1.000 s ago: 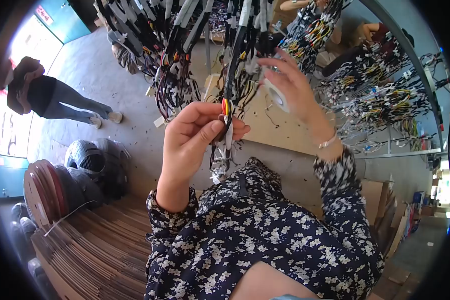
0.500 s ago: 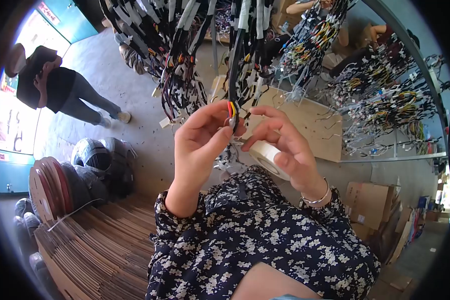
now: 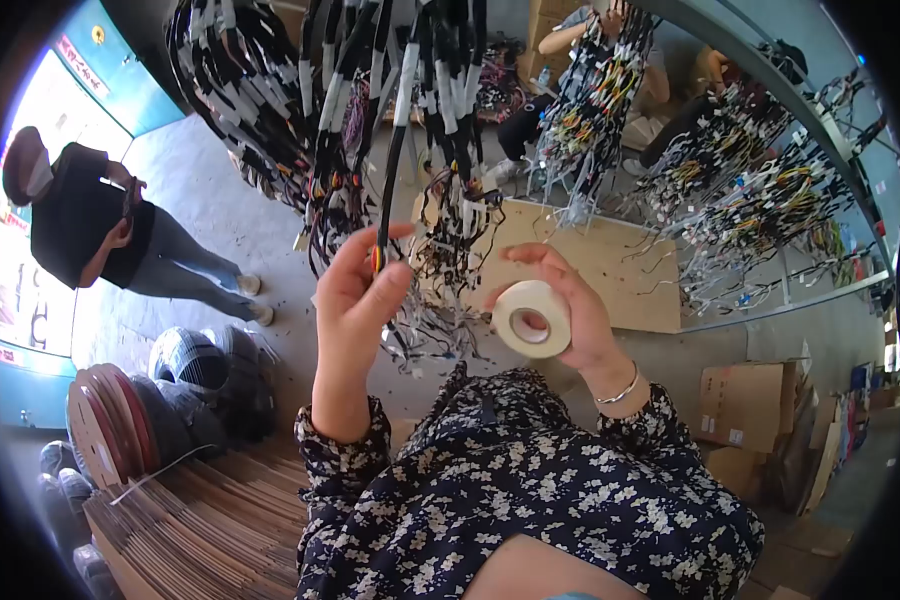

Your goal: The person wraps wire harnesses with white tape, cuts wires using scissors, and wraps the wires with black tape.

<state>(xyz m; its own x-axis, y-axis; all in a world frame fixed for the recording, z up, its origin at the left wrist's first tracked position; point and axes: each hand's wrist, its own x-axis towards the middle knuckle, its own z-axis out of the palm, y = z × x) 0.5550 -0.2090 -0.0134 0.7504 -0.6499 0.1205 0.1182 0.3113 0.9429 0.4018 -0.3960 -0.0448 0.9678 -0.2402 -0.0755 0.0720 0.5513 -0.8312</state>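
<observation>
My left hand (image 3: 355,290) pinches a black-sleeved wire harness (image 3: 395,150) near its lower end, where red and yellow wires show between thumb and fingers. A white band wraps the harness higher up. In my right hand (image 3: 580,310) is a roll of white tape (image 3: 532,319), its round face and core turned toward me. The two hands are apart, and the tape roll does not touch the harness. Behind them hang more black and white harnesses (image 3: 450,100), with loose wire ends and connectors at the bottom.
A metal frame rail (image 3: 800,100) curves over hanging harness bundles (image 3: 770,215) on the right. Stacked flat cardboard (image 3: 200,530) and a cable reel (image 3: 100,425) lie at lower left. A person (image 3: 95,220) stands at left; others sit at the back. Cardboard boxes (image 3: 745,405) stand at right.
My left hand has moved left with the harness, away from the right hand. The tape roll has turned its flat face toward me. The standing person has shifted slightly.
</observation>
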